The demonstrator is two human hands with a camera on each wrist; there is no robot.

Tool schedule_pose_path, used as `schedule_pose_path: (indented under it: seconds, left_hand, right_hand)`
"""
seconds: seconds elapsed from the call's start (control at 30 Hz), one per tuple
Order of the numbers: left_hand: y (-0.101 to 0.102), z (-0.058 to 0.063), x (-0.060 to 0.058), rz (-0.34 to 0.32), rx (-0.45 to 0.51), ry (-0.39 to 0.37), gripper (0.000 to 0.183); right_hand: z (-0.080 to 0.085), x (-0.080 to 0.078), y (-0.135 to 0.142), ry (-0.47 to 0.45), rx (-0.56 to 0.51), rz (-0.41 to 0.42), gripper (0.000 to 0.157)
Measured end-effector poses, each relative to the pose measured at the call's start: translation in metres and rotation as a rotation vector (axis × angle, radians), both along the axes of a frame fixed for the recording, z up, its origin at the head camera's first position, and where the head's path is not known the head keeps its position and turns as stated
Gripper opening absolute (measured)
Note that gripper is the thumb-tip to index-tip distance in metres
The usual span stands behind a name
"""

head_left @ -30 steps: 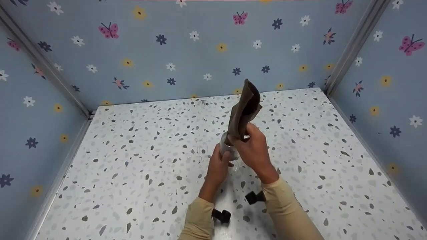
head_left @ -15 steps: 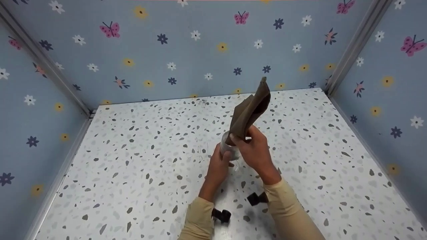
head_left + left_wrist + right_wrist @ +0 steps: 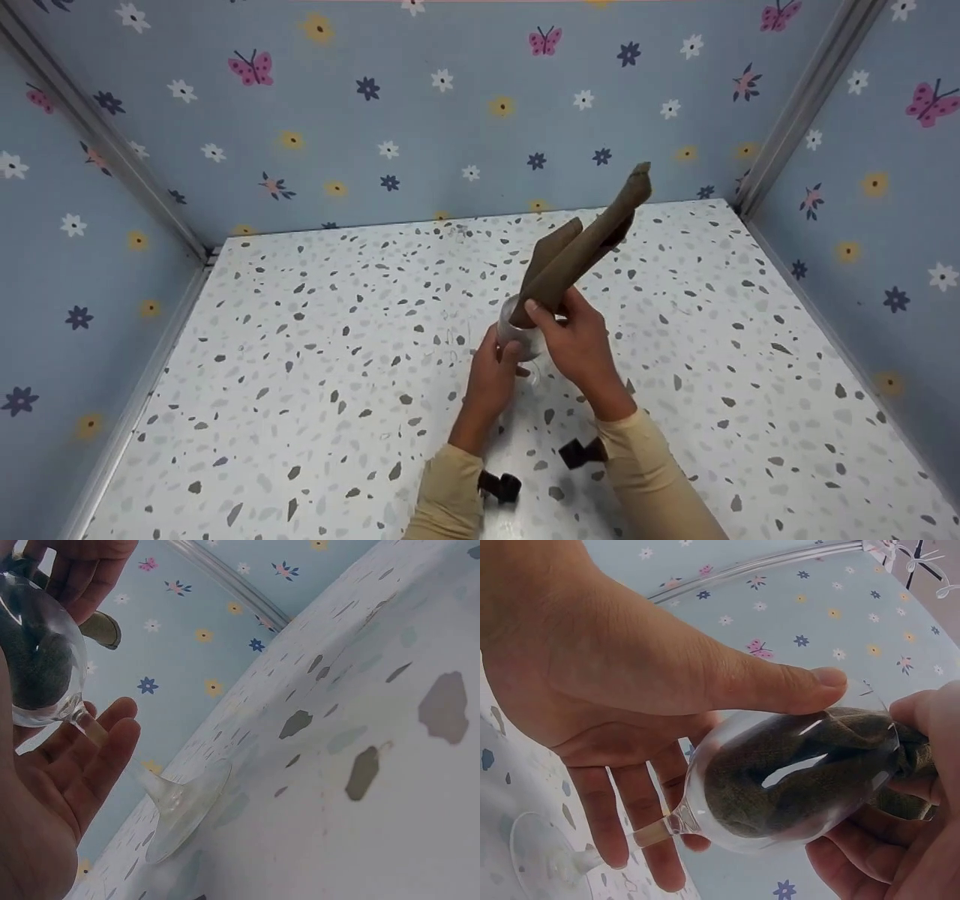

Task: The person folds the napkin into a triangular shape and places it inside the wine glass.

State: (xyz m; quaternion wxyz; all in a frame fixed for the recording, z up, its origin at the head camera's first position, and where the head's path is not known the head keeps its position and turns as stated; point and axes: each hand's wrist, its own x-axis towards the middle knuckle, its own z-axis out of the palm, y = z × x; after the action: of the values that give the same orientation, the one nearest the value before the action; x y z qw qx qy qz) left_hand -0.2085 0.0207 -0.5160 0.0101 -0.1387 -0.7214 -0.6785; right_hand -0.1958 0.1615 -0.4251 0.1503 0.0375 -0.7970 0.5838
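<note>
My left hand (image 3: 491, 381) holds a clear wine glass (image 3: 529, 343), tilted, its bowl mouth towards the far side. In the right wrist view the left thumb lies along the bowl (image 3: 795, 772), and the fingers reach past the stem (image 3: 652, 833). A brown cloth (image 3: 564, 268) is stuffed into the bowl, with a long folded part sticking out of the mouth. My right hand (image 3: 583, 346) pinches this cloth at the rim, thumb on top. The glass's round foot (image 3: 191, 810) shows low in the left wrist view, close over the tabletop.
Beneath both hands spreads a white speckled tabletop (image 3: 315, 360). Blue panels (image 3: 420, 112) with flowers and butterflies stand along the back and both sides. Small black wrist mounts (image 3: 501, 487) stick out from the beige sleeves (image 3: 652, 465).
The cloth's free end has swung to the right and now leans over more. My right hand has shifted slightly and turned with it. The left hand and glass have stayed nearly in place.
</note>
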Motion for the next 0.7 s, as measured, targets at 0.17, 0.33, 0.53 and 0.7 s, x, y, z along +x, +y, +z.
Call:
schedule_pose_path:
  seconds: [0.17, 0.33, 0.53, 0.7]
  left_hand:
    - [0.0009, 0.0011, 0.0018, 0.000, 0.022, 0.004, 0.098]
    - [0.0015, -0.0002, 0.0014, -0.006, 0.048, 0.005, 0.089]
    - [0.0005, 0.0001, 0.0008, -0.006, 0.050, 0.000, 0.085]
    - [0.0001, 0.0047, 0.0034, -0.010, 0.061, -0.006, 0.089]
  right_hand:
    - [-0.0030, -0.0002, -0.0004, 0.000, -0.029, -0.011, 0.038]
    - [-0.0057, -0.0014, 0.0002, 0.019, -0.042, -0.021, 0.040]
    - [-0.0062, -0.0028, 0.0013, 0.022, -0.040, -0.029, 0.040]
    - [-0.0065, -0.0038, 0.0034, 0.015, -0.062, -0.011, 0.042]
